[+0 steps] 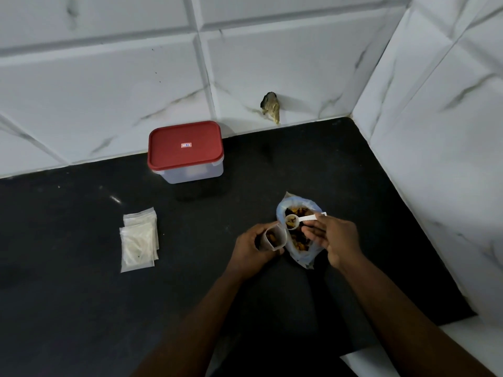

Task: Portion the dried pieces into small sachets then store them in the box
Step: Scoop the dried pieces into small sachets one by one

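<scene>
Left hand point(251, 248) around sachet point(275, 237); right hand point(336, 240) seemingly tight on scoop point(300, 220).

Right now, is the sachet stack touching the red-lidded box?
Apart. The head view shows bare black counter between the sachet stack and the box.

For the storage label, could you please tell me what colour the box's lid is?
The lid is red, with a small sticker at its centre; the head view shows it.

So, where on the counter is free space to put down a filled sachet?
Bare counter lies between the empty sachets and the left hand, between the box and the bag, and from the bag to the right wall. Crowded at the bag, where right hand, scoop and held sachet meet.
</scene>
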A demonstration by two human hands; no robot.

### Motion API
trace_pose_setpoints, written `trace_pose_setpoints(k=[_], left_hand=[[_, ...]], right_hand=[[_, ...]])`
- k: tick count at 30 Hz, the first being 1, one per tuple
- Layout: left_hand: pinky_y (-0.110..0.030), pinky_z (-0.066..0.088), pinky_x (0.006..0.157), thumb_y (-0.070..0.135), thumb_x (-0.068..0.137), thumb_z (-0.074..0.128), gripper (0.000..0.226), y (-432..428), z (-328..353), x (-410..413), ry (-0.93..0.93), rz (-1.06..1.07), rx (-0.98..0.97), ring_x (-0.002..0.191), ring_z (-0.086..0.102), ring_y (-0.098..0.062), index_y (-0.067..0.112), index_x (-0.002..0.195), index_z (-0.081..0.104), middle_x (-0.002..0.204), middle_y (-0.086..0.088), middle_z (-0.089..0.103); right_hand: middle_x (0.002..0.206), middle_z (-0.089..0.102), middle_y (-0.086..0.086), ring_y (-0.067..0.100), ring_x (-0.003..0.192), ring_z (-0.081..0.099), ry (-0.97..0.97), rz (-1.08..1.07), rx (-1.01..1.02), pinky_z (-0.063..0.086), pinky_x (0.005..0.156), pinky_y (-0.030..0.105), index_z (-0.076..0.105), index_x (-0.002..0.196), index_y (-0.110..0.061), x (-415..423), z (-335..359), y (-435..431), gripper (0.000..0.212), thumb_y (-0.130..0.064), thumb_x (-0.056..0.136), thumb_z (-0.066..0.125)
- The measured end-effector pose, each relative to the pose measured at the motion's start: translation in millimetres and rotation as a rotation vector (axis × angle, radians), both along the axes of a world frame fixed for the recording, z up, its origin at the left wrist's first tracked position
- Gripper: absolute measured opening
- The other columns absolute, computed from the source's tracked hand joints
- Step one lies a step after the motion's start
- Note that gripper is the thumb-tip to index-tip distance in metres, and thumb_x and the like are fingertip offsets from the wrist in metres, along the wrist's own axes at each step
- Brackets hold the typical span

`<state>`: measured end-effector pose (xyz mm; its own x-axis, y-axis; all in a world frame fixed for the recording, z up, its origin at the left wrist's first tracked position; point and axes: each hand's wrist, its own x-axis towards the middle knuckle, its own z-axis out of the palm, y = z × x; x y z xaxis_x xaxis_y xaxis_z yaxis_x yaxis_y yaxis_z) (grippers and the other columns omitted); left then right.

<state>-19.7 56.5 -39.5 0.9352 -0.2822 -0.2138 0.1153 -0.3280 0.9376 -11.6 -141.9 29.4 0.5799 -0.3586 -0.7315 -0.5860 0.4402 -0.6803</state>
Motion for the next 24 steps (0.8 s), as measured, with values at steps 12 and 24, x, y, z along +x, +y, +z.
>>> trace_pose_setpoints(k=[12,24], left_hand=[[-0.023,0.053,0.102,0.014,0.078,0.088,0.06,-0.4,-2.0,-1.0,-0.019,0.001,0.025,0.121,0.06,0.004,0.029,0.131,0.064,0.129,0.015,0.066],[-0.006,0.048,0.091,0.014,0.078,0.088,0.056,0.6,3.4,-2.4,-0.027,0.011,0.031,0.116,0.06,0.008,0.028,0.128,0.065,0.124,0.016,0.067]], right_hand=[[0.086,0.078,0.012,0.022,0.079,0.077,-0.028,0.086,-0.057,0.061,0.065,0.029,0.067,0.11,-0.006,-3.2,2.1,5.6,0.015,-0.014,0.099,0.061],[0.09,0.078,0.014,0.021,0.079,0.076,-0.031,0.027,0.04,0.061,0.068,0.029,0.068,0.105,-0.007,-10.3,10.4,-7.8,0.012,-0.013,0.1,0.06]])
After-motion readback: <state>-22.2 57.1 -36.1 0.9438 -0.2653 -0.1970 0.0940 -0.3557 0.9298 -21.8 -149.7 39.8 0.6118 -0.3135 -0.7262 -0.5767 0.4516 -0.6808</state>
